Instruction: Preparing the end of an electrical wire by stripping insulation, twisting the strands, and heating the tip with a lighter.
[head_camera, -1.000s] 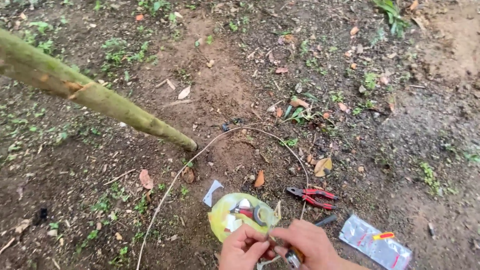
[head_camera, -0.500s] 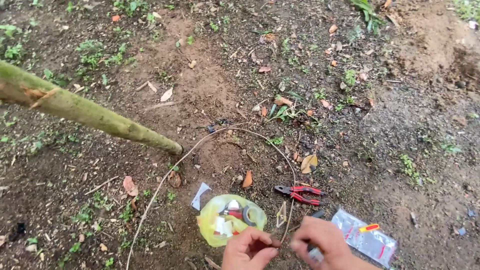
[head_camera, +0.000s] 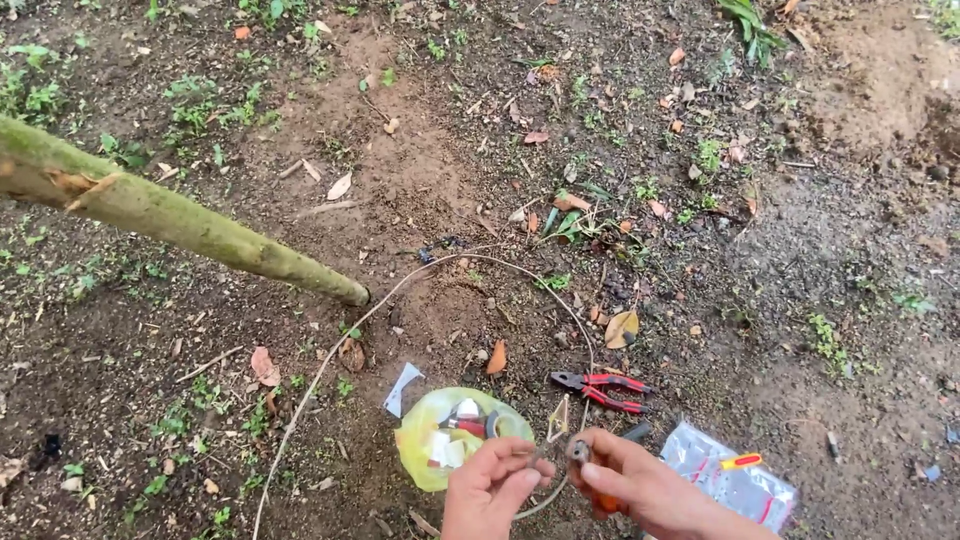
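Ground beneath me: bare brown soil (head_camera: 420, 180), damp-looking, scattered with dry fallen leaves (head_camera: 621, 327), twigs and small green weeds (head_camera: 205, 110). A mossy green trunk (head_camera: 180, 222) slants in from my left, meeting the earth. Even, soft daylight.

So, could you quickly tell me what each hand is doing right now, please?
Left hand: closed, pinching the thin wire.
Right hand: closed around a small orange-handled tool, its tip at the wire.
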